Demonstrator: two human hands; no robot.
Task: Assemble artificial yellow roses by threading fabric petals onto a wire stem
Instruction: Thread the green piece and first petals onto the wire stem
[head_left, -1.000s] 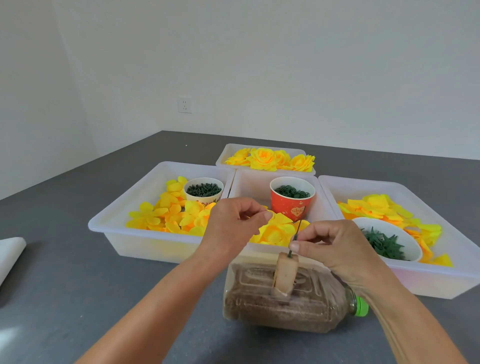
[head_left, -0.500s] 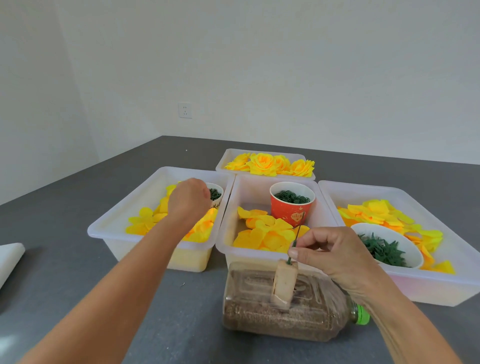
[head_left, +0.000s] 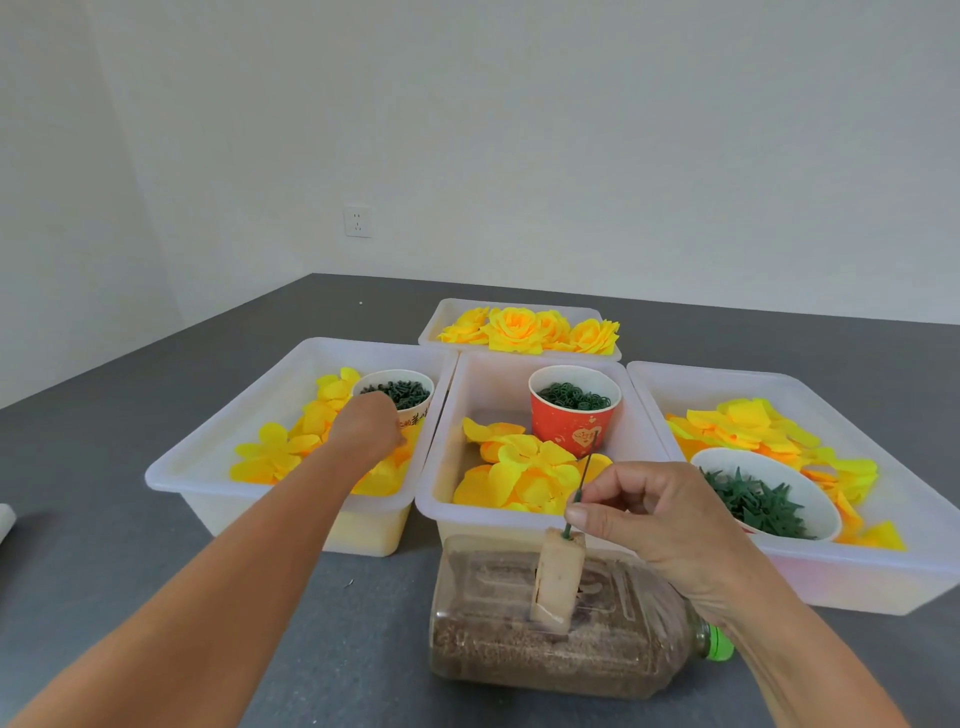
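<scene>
A thin green wire stem (head_left: 584, 483) stands upright in a tan block (head_left: 558, 577) fixed on a plastic bottle (head_left: 519, 649) that lies on its side. My right hand (head_left: 660, 519) pinches the stem low down between thumb and forefinger. My left hand (head_left: 363, 431) reaches down into the left bin (head_left: 208, 457), onto the yellow fabric petals (head_left: 280, 457) beside a white cup (head_left: 415, 410) of green parts. Its fingertips are hidden behind the back of the hand. More yellow petals (head_left: 524, 473) lie in the middle bin (head_left: 431, 499).
A red cup (head_left: 574, 421) of green rings stands in the middle bin. The right bin (head_left: 883, 571) holds petals and a white bowl (head_left: 727, 457) of green leaves. Finished yellow roses (head_left: 514, 330) fill the back bin (head_left: 441, 322). Something white (head_left: 4, 519) lies at the table's left edge.
My left hand has left the stem, moved left into the left bin and now dips lower among the petals. My right hand has kept its pinch on the stem.
</scene>
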